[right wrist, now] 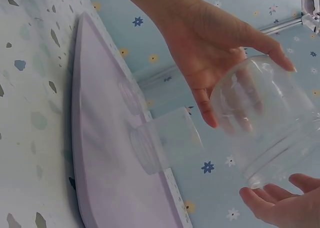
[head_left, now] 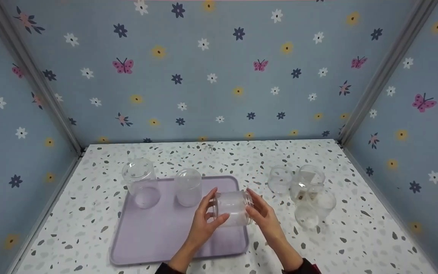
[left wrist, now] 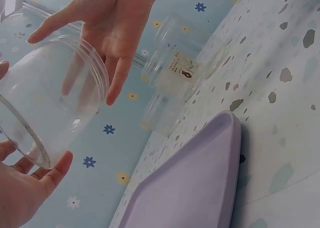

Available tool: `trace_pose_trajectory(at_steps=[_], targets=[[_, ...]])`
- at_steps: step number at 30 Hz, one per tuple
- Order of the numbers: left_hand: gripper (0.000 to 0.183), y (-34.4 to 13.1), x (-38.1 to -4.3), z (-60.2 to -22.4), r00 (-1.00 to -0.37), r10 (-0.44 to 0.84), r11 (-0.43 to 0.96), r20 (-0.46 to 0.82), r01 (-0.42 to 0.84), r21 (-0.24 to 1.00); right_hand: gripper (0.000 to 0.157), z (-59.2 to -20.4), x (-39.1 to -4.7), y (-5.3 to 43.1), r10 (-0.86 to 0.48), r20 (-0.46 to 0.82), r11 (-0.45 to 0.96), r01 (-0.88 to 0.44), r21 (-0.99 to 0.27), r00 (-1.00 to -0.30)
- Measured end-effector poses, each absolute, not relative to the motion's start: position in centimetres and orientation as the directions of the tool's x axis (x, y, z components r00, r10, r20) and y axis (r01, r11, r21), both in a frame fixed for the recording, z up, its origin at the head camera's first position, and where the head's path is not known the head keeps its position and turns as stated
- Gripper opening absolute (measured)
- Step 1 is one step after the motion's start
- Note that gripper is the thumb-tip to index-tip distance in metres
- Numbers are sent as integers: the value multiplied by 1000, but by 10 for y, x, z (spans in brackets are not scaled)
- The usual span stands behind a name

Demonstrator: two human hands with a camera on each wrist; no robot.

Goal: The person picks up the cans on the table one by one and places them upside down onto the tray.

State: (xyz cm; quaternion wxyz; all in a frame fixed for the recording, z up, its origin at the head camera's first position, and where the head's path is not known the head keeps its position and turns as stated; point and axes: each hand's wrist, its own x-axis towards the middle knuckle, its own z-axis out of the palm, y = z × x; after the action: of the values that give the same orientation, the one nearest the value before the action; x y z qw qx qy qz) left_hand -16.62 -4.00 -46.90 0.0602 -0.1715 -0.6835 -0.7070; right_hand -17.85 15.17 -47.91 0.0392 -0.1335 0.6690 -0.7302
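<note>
Fingers of the left hand [head_left: 203,224] and right hand [head_left: 266,219] curl around opposite ends of a clear jar [head_left: 232,207], holding it sideways over the lilac tray [head_left: 158,236]; the gap beneath it shows in the wrist views but is hard to judge from the head. Left wrist picks out a printed label [left wrist: 182,67] among the jars grouped on the counter [head_left: 356,236], while right wrist reveals a smaller jar [right wrist: 170,138] standing ringed neck down on the tray.
</note>
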Motion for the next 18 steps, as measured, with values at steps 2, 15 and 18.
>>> trace_pose_trajectory(at_steps=[2, 15, 18], targets=[[66, -40, -165, -465, -941, 138, -4, 310, 312, 950, 52, -480, -179, 154, -229, 148, -109, -126, -986, -962], [74, -39, -203, -499, -942, 128, 240, 311, 334, 912, 45, -478, -182, 165, -88, 239, 49, -244, -969, -967], [77, -39, -210, -501, -944, 110, 291, 312, 331, 898, 42, -477, -184, 169, -56, 269, 110, -273, -956, -962]])
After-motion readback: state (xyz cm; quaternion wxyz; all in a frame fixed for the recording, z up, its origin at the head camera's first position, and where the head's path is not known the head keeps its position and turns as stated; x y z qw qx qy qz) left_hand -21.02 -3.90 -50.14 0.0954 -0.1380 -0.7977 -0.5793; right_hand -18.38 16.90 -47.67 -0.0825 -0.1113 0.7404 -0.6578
